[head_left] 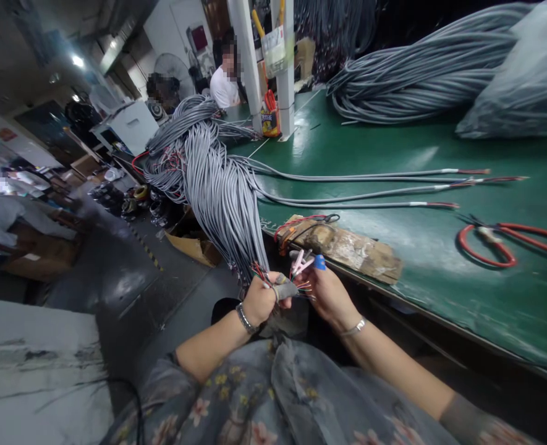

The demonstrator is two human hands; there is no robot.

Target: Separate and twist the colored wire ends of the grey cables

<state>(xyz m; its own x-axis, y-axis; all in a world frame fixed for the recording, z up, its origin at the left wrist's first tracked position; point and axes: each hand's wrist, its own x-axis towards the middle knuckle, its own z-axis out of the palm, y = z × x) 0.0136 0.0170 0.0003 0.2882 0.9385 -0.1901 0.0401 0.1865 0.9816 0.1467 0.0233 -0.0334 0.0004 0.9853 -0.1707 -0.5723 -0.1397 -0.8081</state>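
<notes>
Low in front of me, at the bench edge, my left hand (261, 301) is closed around a grey cable's end, with grey wrapping on its thumb. Thin coloured wires (305, 288) fan out from that end towards my right hand (331, 300). Blue tape covers a digit of my right hand, and its other fingers curl inward, partly hidden. A pale pink, plier-like piece (302, 262) shows at its fingertips; whether it is gripped I cannot tell. More grey cables (227, 198) hang in a thick bundle over the bench edge, just beyond my left hand.
On the green bench (440, 247) lie a worn, tape-covered block (347, 244), red-handled cutters (486, 244) and a few stripped cable ends (440, 187). Coiled cables (421, 68) and a plastic bag (523, 80) lie farther back. A white post (285, 93) rises from the bench; a person (225, 83) sits beyond.
</notes>
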